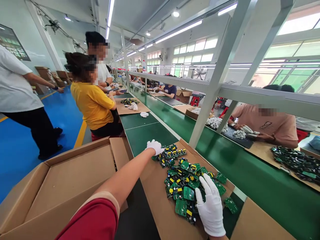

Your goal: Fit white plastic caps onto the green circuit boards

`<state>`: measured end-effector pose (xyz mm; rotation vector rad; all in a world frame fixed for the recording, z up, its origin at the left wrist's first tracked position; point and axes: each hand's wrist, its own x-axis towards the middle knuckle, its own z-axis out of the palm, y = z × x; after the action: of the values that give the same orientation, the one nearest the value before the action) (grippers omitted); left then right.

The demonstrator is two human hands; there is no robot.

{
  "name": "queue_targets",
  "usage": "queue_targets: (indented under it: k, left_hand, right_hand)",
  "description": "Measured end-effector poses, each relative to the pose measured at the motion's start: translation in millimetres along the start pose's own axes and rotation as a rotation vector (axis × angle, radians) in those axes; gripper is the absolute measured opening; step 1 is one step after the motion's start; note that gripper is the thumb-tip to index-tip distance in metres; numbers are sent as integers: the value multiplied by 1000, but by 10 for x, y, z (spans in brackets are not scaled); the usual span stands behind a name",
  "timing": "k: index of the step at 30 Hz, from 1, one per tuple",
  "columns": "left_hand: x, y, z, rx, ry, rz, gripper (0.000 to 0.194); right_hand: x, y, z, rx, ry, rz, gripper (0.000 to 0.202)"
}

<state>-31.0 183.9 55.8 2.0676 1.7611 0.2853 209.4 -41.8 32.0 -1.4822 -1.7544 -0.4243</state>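
Observation:
My left hand, in a white glove, reaches to the far end of a smaller cluster of green circuit boards and touches its left edge. Its fingers look loosely spread, partly foreshortened, with no board seen in them. My right hand, also gloved in white, is open at the near right side of the larger pile of circuit boards. Its thumb and fingers are apart, with the fingertips over the boards. The boards carry yellow and black parts and lie on a cardboard sheet. One loose circuit board lies right of my right hand.
A large cardboard box stands at my left. The green conveyor runs beyond a white frame post. Across it, a person in a pink shirt handles white pieces. A person in yellow sits further along.

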Motion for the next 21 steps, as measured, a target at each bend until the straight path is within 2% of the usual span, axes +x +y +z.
queue_targets:
  k: [2,4,10,14,16,19,21]
  left_hand:
    - [-6,-33,20,-2,-34,-33,29]
    - [-53,-41,39,-30,-13,-43,29]
    - [-326,30,28,-268,214,-4,22]
    - [-634,178,-11,-478,306,59,23]
    - [-894,298,-1,-575,299,98,23]
    - [-1384,509,78,-691,205,169,23]
    - [-1684,632,167,-884,43,213,26]
  right_hand:
    - [-21,23,27,15,3,1,37]
    - [-19,30,29,33,17,6,35]
    - [-12,41,-14,93,76,27,31]
    - [53,4,-90,152,85,84,31]
    - [159,-76,-161,194,46,179,34]
    - [379,-255,-284,290,-48,339,47]
    - [509,-371,-352,327,-130,400,47]
